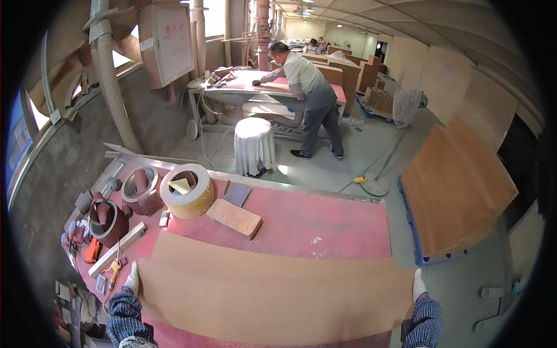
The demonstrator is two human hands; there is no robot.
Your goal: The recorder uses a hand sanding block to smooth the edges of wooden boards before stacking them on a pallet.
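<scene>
Grip of L hand [132, 279], R hand [418, 284], at tan board [278, 293] ends, can't tell how closed

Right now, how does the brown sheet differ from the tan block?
The brown sheet is broad and thin; the tan block is much smaller and thicker. The sheet looks smooth, the block rough and speckled. The sheet has the left hand and right hand at its ends; no hand touches the block. Both are brownish.

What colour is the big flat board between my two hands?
The board is plain light brown; it shows best in the head view.
</scene>
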